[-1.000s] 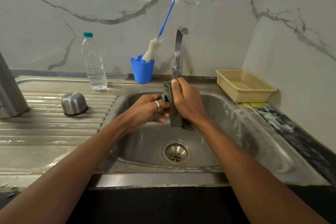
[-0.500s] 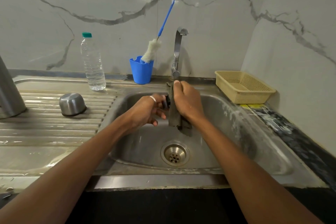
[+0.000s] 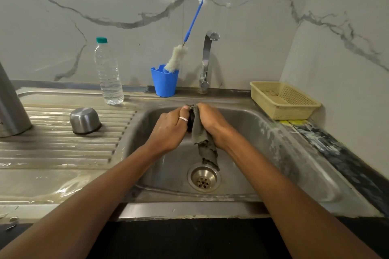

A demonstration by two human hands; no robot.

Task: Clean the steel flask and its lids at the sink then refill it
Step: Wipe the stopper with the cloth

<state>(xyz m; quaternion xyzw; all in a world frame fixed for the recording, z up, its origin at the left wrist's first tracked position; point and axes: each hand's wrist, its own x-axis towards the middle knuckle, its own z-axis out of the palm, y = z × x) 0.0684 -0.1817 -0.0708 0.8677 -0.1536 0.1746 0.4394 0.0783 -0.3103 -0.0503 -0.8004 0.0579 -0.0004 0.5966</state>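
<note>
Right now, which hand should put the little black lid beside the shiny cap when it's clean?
Left, probably. The left hand holds the black lid, and the steel cap sits on the draining board on that side. The right hand grips the cloth.

Tall brushed-steel flask body (image 3: 10, 107): upright at far left of the ribbed steel drainboard (image 3: 52, 153), cut off by the frame edge. 2 lids seen. Rounded steel cup lid (image 3: 85, 121): mouth down on the ribs, right of the flask, apart from it. Small black inner lid (image 3: 190, 119): above the sink basin (image 3: 263, 153), gripped by the left hand (image 3: 170, 130), mostly hidden by the grey-green cloth (image 3: 202, 138) in the right hand (image 3: 212, 124).
</note>
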